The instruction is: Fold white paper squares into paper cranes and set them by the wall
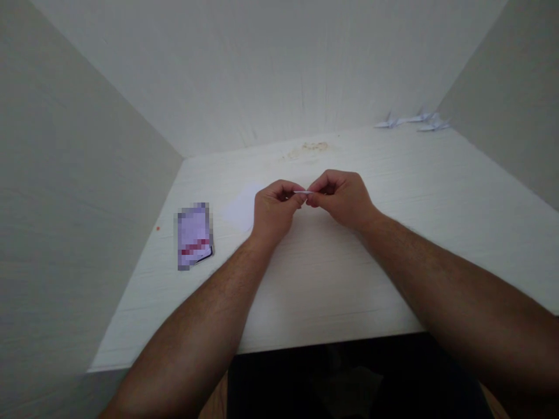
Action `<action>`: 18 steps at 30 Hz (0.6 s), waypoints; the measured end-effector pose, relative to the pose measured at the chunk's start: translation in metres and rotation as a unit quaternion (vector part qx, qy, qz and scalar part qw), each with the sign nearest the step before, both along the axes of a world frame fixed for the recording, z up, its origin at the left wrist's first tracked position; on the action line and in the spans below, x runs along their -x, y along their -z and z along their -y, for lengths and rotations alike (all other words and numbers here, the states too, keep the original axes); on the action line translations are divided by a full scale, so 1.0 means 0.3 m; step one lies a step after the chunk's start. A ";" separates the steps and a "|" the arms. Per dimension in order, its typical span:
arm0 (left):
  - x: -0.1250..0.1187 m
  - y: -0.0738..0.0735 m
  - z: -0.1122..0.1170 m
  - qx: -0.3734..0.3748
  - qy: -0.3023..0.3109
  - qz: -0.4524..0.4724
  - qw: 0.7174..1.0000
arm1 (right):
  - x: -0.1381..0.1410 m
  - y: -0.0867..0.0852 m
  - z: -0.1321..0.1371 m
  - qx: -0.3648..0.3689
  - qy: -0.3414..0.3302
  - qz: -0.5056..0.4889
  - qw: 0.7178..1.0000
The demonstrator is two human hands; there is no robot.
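Observation:
Above the middle of the white table, my left hand (276,205) and my right hand (343,195) meet with their fingertips almost touching. Between them they pinch a small piece of folded white paper (303,192), seen nearly edge-on as a thin strip. Thumbs and index fingers of both hands are closed on it, and most of its shape is hidden by the fingers. Beside my left hand, partly covered by it, a sheet of white paper (241,208) lies flat on the table.
A phone with a pixelated screen (193,235) rests at the left. Near it is a tiny orange speck (158,228). Several folded paper cranes (390,123) stand at the back right by the wall. Brownish stains (315,146) mark the table's rear. Panels (519,116) enclose the sides and back.

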State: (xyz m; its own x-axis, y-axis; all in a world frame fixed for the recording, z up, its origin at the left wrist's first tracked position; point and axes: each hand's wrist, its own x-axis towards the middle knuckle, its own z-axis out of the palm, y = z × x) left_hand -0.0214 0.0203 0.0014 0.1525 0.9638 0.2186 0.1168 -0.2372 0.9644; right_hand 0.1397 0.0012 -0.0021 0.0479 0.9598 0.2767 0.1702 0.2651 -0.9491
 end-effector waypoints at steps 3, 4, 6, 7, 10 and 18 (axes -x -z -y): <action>-0.002 -0.004 0.003 0.002 -0.001 -0.005 1.000 | 0.001 -0.003 0.004 -0.002 0.002 -0.001 1.000; -0.002 -0.005 0.004 0.001 0.000 -0.006 1.000 | 0.002 -0.004 0.005 -0.002 0.002 -0.001 1.000; -0.003 -0.007 0.006 -0.005 0.003 -0.003 1.000 | 0.002 -0.005 0.007 -0.005 -0.002 -0.001 1.000; -0.003 -0.007 0.006 -0.007 0.005 -0.001 1.000 | 0.003 -0.006 0.008 -0.004 -0.004 -0.001 1.000; -0.001 -0.006 0.006 -0.010 0.005 -0.003 1.000 | 0.002 -0.007 0.007 -0.005 -0.004 0.015 1.000; 0.003 -0.006 0.006 -0.021 -0.009 -0.049 0.999 | 0.005 -0.014 0.007 -0.038 0.051 0.110 0.992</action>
State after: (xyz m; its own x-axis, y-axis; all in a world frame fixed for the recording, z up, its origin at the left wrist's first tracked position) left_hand -0.0223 0.0186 0.0030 0.1579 0.9571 0.2432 0.2138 -0.2735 0.9378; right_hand 0.1384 -0.0011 0.0022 0.0742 0.9292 0.3622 0.4005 0.3048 -0.8641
